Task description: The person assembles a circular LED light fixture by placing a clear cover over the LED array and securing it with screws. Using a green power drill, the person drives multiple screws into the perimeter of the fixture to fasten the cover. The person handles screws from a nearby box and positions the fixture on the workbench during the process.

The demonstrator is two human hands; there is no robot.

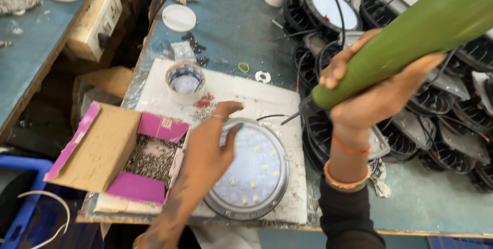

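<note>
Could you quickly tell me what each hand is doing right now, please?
Left hand: open, fingers resting on the round LED light panel, holding nothing.
Right hand: closed around the green electric screwdriver.

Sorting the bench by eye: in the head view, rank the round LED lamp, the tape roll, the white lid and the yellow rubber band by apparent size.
1. round LED lamp
2. tape roll
3. white lid, nearly the roll's size and farther from the camera, so this order is unsure
4. yellow rubber band
</note>
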